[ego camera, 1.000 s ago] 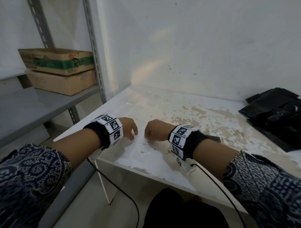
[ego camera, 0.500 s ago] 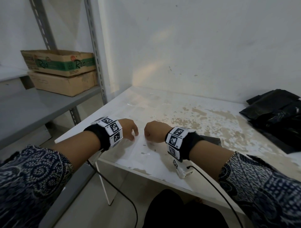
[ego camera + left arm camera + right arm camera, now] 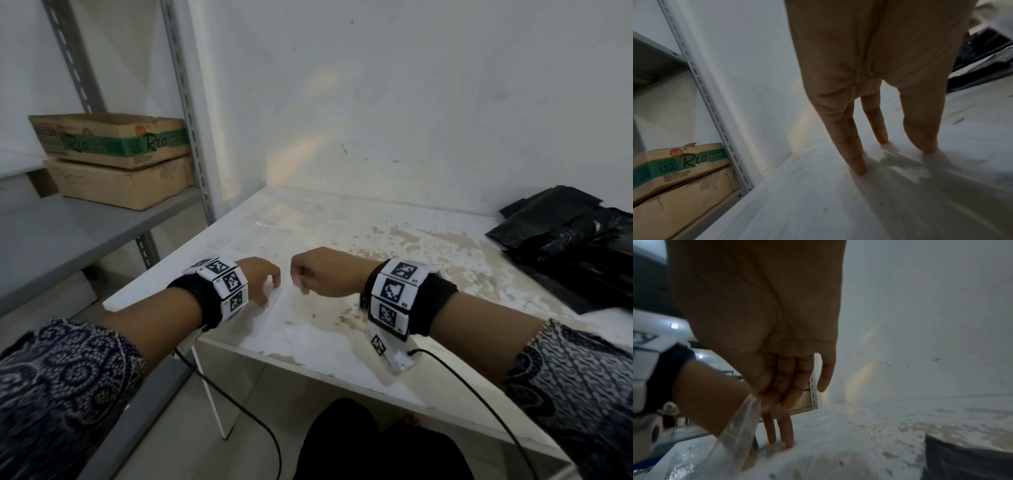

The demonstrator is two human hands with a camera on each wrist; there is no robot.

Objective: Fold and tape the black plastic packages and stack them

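At 6 o'clock the right hand (image 3: 318,272) pinches a clear tape strip (image 3: 737,426) and the left hand (image 3: 262,279), its grip wide, presses fingertips (image 3: 858,168) on the tabletop (image 3: 342,329), so the tape may stick to itself before reaching the black plastic packages (image 3: 568,246) at 2 o'clock.

Your hands: left hand (image 3: 258,279) beside right hand (image 3: 320,274), near table (image 3: 376,329) edge
Your right: packages (image 3: 575,246) on table
Your left: boxes (image 3: 113,157) stacked on shelf (image 3: 85,226)

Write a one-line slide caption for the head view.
Left hand and right hand meet over the worn white table, black plastic packages piled at right.
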